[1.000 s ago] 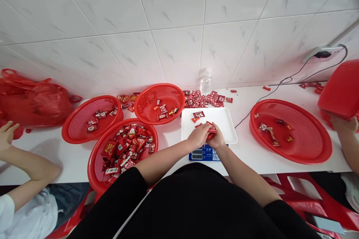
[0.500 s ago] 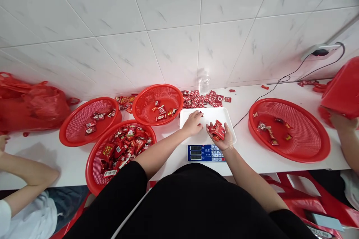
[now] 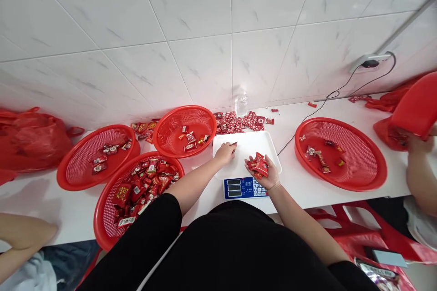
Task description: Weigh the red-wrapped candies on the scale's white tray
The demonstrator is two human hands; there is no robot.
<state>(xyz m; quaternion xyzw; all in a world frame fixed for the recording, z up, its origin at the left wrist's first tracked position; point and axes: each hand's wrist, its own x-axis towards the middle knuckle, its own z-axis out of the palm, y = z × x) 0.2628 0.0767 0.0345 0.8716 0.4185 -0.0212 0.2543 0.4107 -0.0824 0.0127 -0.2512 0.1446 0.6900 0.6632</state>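
Note:
My left hand (image 3: 224,154) is over the white scale tray (image 3: 246,138), its fingers closed in a pinch. A small bit of red wrapper (image 3: 235,144) shows at the fingertips, most likely a wrapped candy. Palm up, my right hand (image 3: 272,176) cups several red-wrapped candies (image 3: 258,165) above the tray's right front part. Below the tray is the scale's blue panel (image 3: 243,188) with dark displays and keys, partly covered by the right hand and wrist.
Red baskets (image 3: 112,132) with candies stand on the left, one heaped full (image 3: 96,218). A wide red basket (image 3: 373,154) with a few candies stands right. Loose candies (image 3: 232,122) and a clear plastic container (image 3: 241,103) lie near the wall. A cord (image 3: 316,112) crosses the table. People sit on both sides.
My left fingers have closed and drawn slightly inward over the tray. The right hand still cups the candies. At far right, a co-worker's red container has tipped over a red bag. The view has shifted.

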